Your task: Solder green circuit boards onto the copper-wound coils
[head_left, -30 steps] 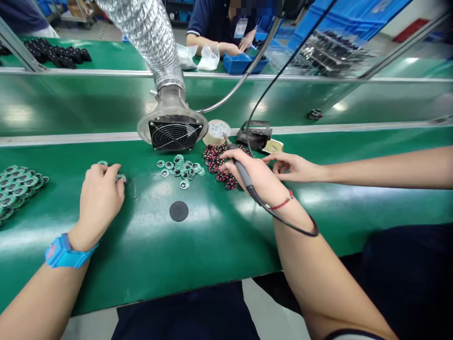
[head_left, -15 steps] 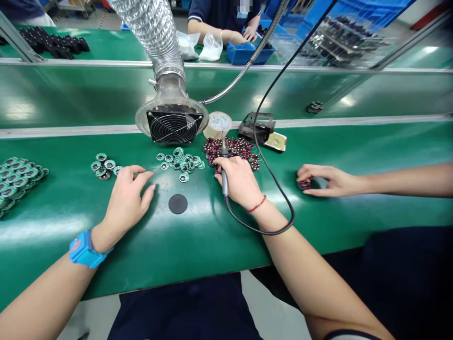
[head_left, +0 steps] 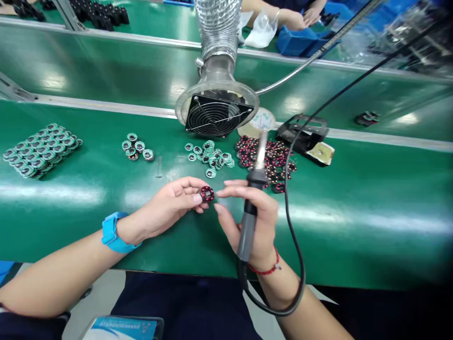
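Note:
My left hand [head_left: 177,205], with a blue band at the wrist, pinches a small round coil part [head_left: 207,193] with a black body and pink-red windings. Its face is tilted up. My right hand [head_left: 253,212] holds a soldering iron [head_left: 247,231] by its grey handle, metal end pointing up and away. The thumb and index finger of that hand are apart, close beside the coil part. Just beyond lie loose round green-rimmed boards [head_left: 212,158] and a pile of similar pink-and-black coil parts [head_left: 276,160], partly behind the iron.
A fume duct with a fan grille [head_left: 217,115] hangs over the bench. Behind the coil pile are a roll of solder or tape [head_left: 264,118] and an iron stand [head_left: 304,132]. Stacked green-topped parts [head_left: 42,151] sit left. The iron's cable [head_left: 288,208] loops past my right wrist.
My left hand has moved right and now grips a coil part. My right hand has drawn back from the pile with the iron. The view has shifted; the neighbour's hand is out of sight.

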{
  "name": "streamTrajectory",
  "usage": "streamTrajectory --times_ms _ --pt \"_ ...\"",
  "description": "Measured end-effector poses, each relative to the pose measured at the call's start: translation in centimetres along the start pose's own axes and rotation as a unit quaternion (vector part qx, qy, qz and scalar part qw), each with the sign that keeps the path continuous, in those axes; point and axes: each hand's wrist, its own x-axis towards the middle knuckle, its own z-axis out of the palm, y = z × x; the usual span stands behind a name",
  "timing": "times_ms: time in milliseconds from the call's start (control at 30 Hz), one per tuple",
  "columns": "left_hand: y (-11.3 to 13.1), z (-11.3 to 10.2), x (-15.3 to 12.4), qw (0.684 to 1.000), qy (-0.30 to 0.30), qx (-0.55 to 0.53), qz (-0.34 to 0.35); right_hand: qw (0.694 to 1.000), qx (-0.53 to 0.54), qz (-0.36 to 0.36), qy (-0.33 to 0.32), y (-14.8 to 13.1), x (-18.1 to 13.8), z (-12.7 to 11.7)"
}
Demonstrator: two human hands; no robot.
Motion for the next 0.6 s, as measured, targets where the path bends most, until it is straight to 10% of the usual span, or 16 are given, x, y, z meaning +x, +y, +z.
streamTrajectory --times_ms 600 --pt "-0.2 -0.1 0.1 0.987 0.031 0.145 0.057 0.998 -0.010 0.043 -0.041 -0.2 -0.8 1.1"
